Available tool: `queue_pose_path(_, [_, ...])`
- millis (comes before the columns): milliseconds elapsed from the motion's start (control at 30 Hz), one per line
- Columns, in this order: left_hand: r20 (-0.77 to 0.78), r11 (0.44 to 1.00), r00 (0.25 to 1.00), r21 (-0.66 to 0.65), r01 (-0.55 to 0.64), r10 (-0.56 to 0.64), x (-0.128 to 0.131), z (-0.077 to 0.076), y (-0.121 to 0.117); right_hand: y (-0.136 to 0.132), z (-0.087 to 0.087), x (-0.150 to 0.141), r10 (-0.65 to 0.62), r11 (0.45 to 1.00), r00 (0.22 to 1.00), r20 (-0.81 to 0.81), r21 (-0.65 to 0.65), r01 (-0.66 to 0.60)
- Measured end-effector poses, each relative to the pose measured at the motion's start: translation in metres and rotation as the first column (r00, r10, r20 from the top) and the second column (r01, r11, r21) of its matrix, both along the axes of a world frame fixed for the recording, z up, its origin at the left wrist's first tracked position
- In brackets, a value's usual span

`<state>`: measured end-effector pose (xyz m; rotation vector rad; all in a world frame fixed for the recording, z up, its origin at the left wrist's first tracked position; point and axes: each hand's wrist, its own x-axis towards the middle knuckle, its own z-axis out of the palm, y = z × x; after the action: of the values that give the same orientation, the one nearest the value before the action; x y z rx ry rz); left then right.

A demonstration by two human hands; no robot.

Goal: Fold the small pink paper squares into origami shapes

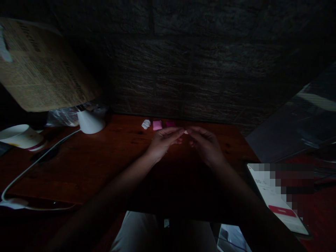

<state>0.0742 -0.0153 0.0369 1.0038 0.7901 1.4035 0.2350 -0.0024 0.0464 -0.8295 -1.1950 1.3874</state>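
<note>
Above the wooden table, my left hand point(166, 139) and my right hand point(206, 142) meet at the fingertips, both closed in a pinch. Between them shows a small pale piece point(186, 132), soft-looking and mostly covered by the fingers; its kind is hard to make out in the dim light. Just beyond my left hand lie a white crumpled lump point(146, 124), a pink square block point(157, 125) and a dark magenta block point(170, 124), in a row near the wall. My left fingers partly hide the magenta one.
On the left stand a lamp with a printed shade point(47, 66) and white base point(90, 122), and a paper cup point(22, 136). A white cord point(39, 157) crosses the table point(105, 161). A stone-textured wall point(170, 63) rises behind. A lit tablet-like screen point(273, 199) is at right.
</note>
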Motion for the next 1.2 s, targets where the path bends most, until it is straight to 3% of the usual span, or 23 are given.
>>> queue_pose_path(367, [-0.171, 0.993, 0.983, 0.108, -0.049, 0.067, 0.001, 0.008, -0.007, 0.0, 0.003, 0.0, 0.0, 0.998, 1.0, -0.022, -0.068, -0.002])
queue_pose_path(733, [-0.322, 0.975, 0.937, 0.211, -0.071, 0.138, -0.002, 0.005, -0.005, -0.001, 0.005, 0.0, -0.024, 0.996, 1.0, -0.005, -0.084, 0.023])
queue_pose_path(1000, [-0.376, 0.956, 0.919, 0.294, -0.006, 0.122, -0.006, 0.0, -0.002, 0.0, 0.006, 0.002, -0.111, 0.991, 0.989, 0.103, 0.093, 0.102])
queue_pose_path(1200, [-0.339, 0.954, 0.926, 0.295, -0.062, 0.165, -0.009, -0.002, 0.003, -0.002, 0.006, 0.003, -0.039, 0.97, 0.988, 0.149, 0.244, 0.001])
